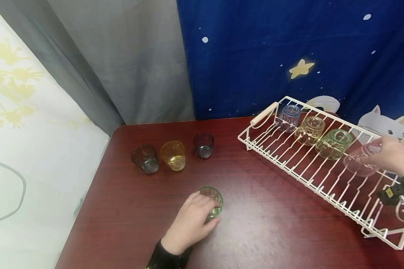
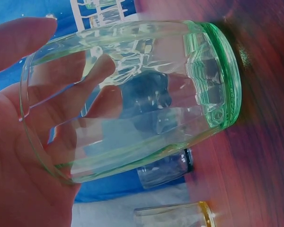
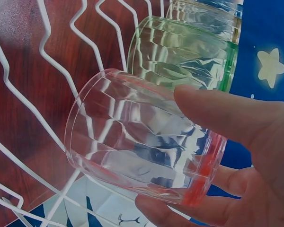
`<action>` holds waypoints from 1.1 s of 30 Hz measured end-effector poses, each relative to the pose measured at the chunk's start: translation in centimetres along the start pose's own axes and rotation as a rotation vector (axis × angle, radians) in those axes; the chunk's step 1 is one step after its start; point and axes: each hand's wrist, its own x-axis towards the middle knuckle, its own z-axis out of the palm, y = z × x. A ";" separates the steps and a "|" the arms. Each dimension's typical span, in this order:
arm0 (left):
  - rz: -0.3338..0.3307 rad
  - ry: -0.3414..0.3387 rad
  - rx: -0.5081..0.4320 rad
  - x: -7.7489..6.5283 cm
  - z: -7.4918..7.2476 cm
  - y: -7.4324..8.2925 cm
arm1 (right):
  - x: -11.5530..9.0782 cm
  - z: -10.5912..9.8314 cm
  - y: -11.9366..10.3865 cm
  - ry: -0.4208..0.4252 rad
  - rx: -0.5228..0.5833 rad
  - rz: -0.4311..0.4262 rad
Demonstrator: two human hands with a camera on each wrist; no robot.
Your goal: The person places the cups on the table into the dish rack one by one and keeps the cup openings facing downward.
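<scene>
On the table, an upright pale green glass [image 1: 214,195] stands with my left hand [image 1: 191,221] over its rim, fingers and thumb round it. In the left wrist view the thick green base of that glass [image 2: 180,90] rests on the tabletop, and fingers show through its clear wall. At the right end of the white wire rack [image 1: 303,178], my right hand [image 1: 395,155] holds a pink glass [image 3: 142,137] by its base end. This pink glass is mouth down against the wires, its thumb-side wall near another green glass [image 3: 182,54].
Upside down in the rack sit a blue glass [image 1: 288,118], a yellow glass [image 1: 309,130] and the second green glass. Toward the table's back left stand a dark grey glass [image 1: 145,158], an amber glass [image 1: 173,155] and another dark glass [image 1: 203,145]. Curtains [image 1: 148,56] hang behind.
</scene>
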 end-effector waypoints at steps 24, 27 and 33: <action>0.046 -0.015 0.000 -0.1 -0.2 0.0 | 0.6 0.3 0.3 -0.077 -0.004 -0.025; 0.061 -0.009 0.003 -0.2 -0.2 -0.1 | 0.5 0.5 0.4 -0.044 0.000 0.012; 0.070 0.029 0.028 -0.1 -0.1 -0.1 | 0.2 0.5 -0.6 0.094 0.042 0.027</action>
